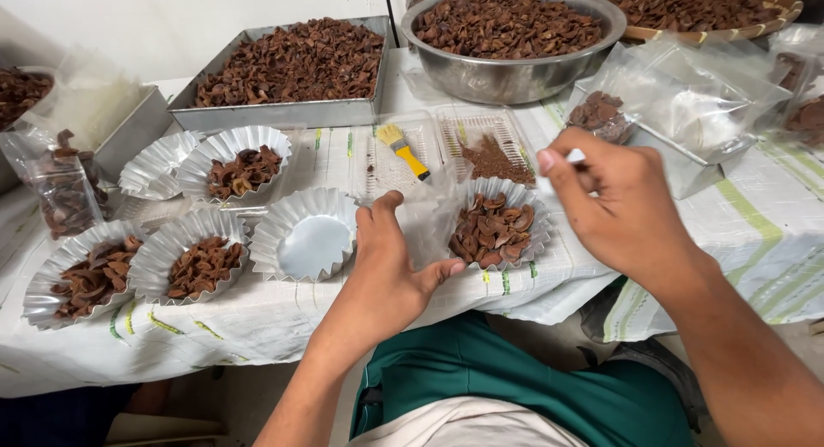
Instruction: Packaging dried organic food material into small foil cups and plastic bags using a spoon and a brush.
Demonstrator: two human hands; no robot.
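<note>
One fluted foil cup of brown dried pieces is being worked at the front edge of the surface, a clear plastic bag held against it.

The cup is judged light and easily crushed, so it is best taken under its base or by the crimped rim; the bag film looks thin, limp and slippery. The bag is steadied by the left hand, thumb and fingers spread open on it, just left of the cup. The right hand is raised just right of the cup, fingers curled around something small and pale that cannot be made out.
</note>
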